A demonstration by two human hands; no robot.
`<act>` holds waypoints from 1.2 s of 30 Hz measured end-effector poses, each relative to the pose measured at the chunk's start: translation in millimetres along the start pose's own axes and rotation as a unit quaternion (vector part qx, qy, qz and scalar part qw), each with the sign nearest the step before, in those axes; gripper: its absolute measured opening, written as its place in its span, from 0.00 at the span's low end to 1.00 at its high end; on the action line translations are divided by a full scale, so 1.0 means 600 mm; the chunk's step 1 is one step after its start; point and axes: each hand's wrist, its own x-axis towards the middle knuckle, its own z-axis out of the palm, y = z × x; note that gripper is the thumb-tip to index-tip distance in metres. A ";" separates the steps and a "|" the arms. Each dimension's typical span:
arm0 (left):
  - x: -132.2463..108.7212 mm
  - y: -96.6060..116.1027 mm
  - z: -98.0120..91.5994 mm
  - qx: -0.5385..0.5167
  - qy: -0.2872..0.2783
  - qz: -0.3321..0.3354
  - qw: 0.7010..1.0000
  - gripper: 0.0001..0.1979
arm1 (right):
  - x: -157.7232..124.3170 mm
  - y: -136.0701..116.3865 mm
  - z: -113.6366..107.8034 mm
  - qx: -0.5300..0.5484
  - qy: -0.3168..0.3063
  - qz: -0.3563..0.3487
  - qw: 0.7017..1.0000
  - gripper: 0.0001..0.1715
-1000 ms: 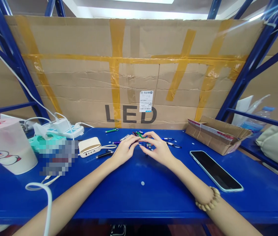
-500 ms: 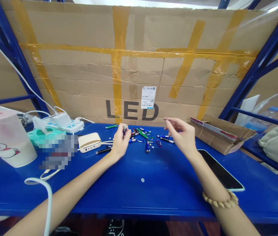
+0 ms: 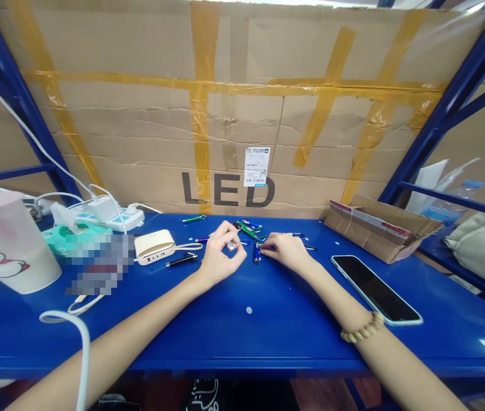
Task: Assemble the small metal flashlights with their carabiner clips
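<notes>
Small metallic keychain torches with carabiner clips lie in a loose group on the blue table [image 3: 208, 331]. My left hand [image 3: 221, 257] is curled, thumb and fingers around a small round whitish or silvery piece [image 3: 231, 245]. Just right of it, my right hand [image 3: 283, 250] reaches down with fingertips pinched at a blue torch [image 3: 256, 253] that stands out at the front of the group. Behind both hands lies a green torch [image 3: 248, 230]. A black torch [image 3: 181, 261] rests left of my left hand, and another green one [image 3: 193, 218] lies farther back.
At the left are a paper cup [image 3: 15, 245], a teal tissue pack [image 3: 77, 240], a power strip [image 3: 133, 220] and a cream power bank [image 3: 155, 246]. On the right are a phone [image 3: 375, 289] and an open cardboard box [image 3: 383, 231]. A large carton [image 3: 152, 131] stands behind.
My right hand has moved left and down onto the blue torch, its fingers closing. My left hand has shifted right and turned, showing the round piece. The view has shifted slightly.
</notes>
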 end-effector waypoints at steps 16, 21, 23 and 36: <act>-0.017 0.053 0.012 -0.055 -0.016 -0.009 0.998 0.13 | 0.011 0.001 0.015 0.083 -0.004 0.106 0.991 0.09; -0.017 0.050 0.013 -0.056 -0.016 -0.011 0.998 0.13 | 0.014 0.006 0.017 0.125 -0.025 0.133 0.983 0.09; -0.015 0.047 0.013 -0.053 -0.011 -0.013 0.998 0.13 | 0.014 0.007 0.016 0.138 -0.034 0.149 0.979 0.09; -0.022 -0.036 0.024 0.094 -0.246 -0.249 0.932 0.10 | -0.007 -0.040 -0.006 0.300 0.180 -0.115 0.930 0.10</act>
